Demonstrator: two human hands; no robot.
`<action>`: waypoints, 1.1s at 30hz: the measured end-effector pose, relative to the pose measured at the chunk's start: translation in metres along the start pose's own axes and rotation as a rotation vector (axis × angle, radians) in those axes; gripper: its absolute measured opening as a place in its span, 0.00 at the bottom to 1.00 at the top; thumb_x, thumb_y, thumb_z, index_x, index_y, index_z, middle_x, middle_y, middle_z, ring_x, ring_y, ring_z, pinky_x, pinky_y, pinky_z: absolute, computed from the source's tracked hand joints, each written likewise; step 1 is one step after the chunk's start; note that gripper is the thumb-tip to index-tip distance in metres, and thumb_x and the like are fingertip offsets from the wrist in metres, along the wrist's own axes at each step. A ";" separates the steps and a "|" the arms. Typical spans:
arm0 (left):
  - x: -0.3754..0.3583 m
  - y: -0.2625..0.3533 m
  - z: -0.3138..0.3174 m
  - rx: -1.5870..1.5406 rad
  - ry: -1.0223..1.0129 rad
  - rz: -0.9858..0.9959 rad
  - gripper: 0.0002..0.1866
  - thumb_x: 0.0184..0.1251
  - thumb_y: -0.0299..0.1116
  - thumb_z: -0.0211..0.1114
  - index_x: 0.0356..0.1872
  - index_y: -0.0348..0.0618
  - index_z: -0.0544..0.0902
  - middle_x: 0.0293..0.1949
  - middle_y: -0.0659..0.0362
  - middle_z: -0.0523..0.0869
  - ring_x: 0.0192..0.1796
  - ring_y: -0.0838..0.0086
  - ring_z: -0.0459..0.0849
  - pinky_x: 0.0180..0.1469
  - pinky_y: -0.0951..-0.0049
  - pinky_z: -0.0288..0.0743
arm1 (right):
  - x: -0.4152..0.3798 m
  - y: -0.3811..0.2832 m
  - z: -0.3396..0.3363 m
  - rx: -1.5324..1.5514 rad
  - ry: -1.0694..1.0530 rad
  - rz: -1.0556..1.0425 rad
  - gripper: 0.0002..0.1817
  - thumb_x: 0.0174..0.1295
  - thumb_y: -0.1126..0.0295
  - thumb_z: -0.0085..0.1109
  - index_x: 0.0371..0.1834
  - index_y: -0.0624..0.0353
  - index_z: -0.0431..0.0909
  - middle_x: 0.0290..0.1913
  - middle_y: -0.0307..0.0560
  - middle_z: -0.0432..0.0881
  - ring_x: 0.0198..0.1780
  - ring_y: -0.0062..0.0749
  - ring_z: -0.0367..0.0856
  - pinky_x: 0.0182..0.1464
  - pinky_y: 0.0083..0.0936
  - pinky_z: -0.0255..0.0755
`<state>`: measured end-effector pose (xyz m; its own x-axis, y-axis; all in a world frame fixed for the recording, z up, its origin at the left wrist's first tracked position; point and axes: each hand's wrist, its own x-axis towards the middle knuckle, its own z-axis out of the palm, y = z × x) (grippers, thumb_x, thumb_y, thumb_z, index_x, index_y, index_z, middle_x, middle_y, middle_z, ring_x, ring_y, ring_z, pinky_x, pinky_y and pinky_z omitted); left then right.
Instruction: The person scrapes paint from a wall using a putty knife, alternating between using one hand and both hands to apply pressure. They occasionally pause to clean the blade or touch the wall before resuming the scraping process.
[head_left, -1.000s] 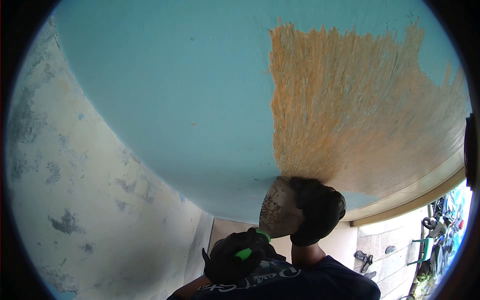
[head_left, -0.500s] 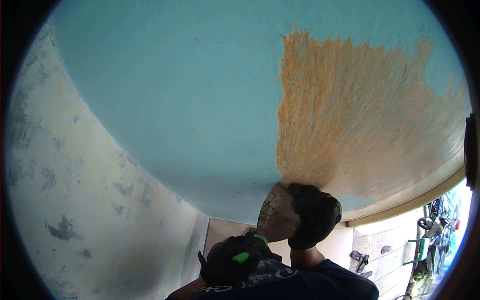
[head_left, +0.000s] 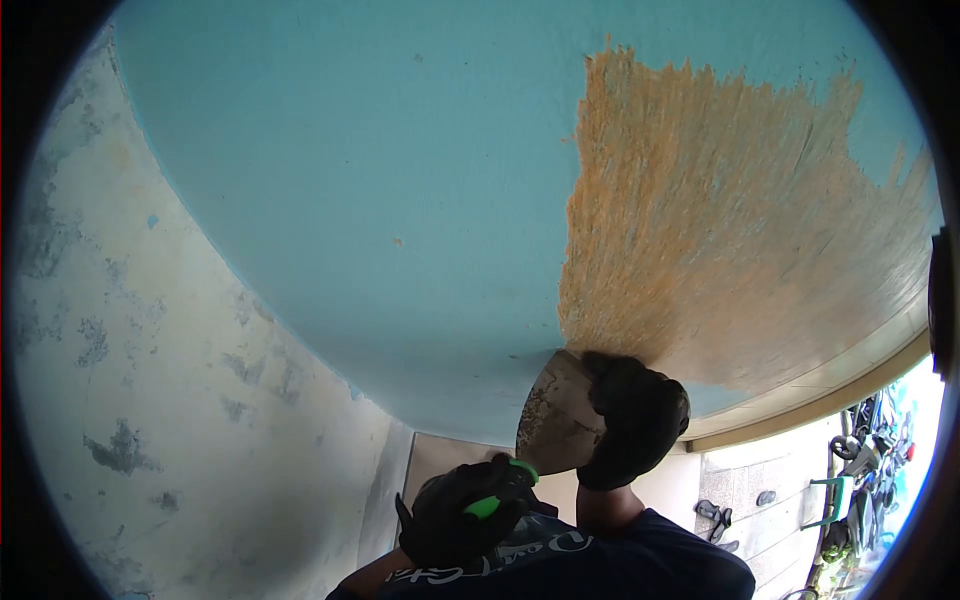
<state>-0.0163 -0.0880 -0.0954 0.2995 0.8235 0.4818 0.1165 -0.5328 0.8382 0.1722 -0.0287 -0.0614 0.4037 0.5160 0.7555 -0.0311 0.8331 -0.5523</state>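
A wide-bladed scraper (head_left: pixel 562 415) with a green handle sits low in the middle of the head view. My left hand (head_left: pixel 465 510), in a black glove, is closed around the green handle. My right hand (head_left: pixel 640 420), gloved in black too, grips the right side of the blade, its fingertips close to the wall. The blade's upper edge meets the light-blue painted wall (head_left: pixel 350 190) at the lower left corner of a bare orange-brown patch (head_left: pixel 690 210). That patch has ragged, streaked edges. Gloves hide part of the handle and blade.
At left stands a whitish wall (head_left: pixel 180 370) with grey blotches. A beige ledge (head_left: pixel 830 400) curves along the lower right. Beyond it lie sandals (head_left: pixel 714 518) on paving, a green stool (head_left: pixel 832 500) and parked motorbikes (head_left: pixel 870 460).
The whole view has shifted slightly, with the patch now a little higher and further right. Both hands and the scraper appear slightly higher, still at the patch's lower left corner.
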 end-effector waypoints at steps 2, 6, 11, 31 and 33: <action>0.001 -0.001 -0.002 -0.026 -0.022 0.007 0.30 0.54 0.30 0.77 0.58 0.36 0.76 0.44 0.48 0.87 0.42 0.59 0.90 0.44 0.63 0.84 | 0.006 -0.001 0.004 0.005 -0.054 -0.081 0.17 0.71 0.68 0.46 0.22 0.59 0.60 0.18 0.47 0.64 0.22 0.35 0.65 0.33 0.38 0.74; 0.003 0.005 0.001 -0.085 -0.033 -0.032 0.29 0.51 0.26 0.78 0.56 0.38 0.76 0.40 0.47 0.87 0.40 0.59 0.90 0.43 0.63 0.83 | 0.007 -0.007 0.002 -0.136 -0.064 0.008 0.18 0.72 0.67 0.45 0.22 0.59 0.60 0.19 0.47 0.64 0.22 0.35 0.66 0.33 0.40 0.74; -0.009 0.001 0.003 -0.015 -0.037 -0.048 0.27 0.57 0.27 0.75 0.58 0.38 0.75 0.44 0.49 0.88 0.43 0.61 0.90 0.46 0.63 0.84 | 0.005 -0.003 0.000 0.000 -0.073 -0.042 0.18 0.74 0.68 0.40 0.23 0.59 0.62 0.19 0.46 0.64 0.24 0.36 0.67 0.35 0.43 0.76; 0.008 0.004 0.004 -0.115 0.085 -0.022 0.21 0.56 0.22 0.74 0.51 0.38 0.77 0.38 0.49 0.88 0.39 0.64 0.91 0.42 0.65 0.84 | 0.014 -0.012 0.016 0.055 0.007 0.033 0.20 0.76 0.66 0.38 0.22 0.58 0.61 0.18 0.46 0.63 0.24 0.35 0.66 0.36 0.42 0.74; 0.006 0.008 0.000 0.007 0.028 -0.035 0.23 0.55 0.20 0.74 0.52 0.38 0.77 0.37 0.49 0.88 0.38 0.65 0.90 0.40 0.65 0.84 | 0.008 -0.011 0.011 0.093 0.021 0.059 0.20 0.76 0.66 0.37 0.21 0.57 0.61 0.18 0.45 0.63 0.24 0.35 0.65 0.37 0.43 0.74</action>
<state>-0.0140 -0.0877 -0.0860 0.2685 0.8466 0.4595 0.1326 -0.5050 0.8529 0.1652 -0.0312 -0.0456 0.4176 0.5615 0.7144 -0.1398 0.8166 -0.5600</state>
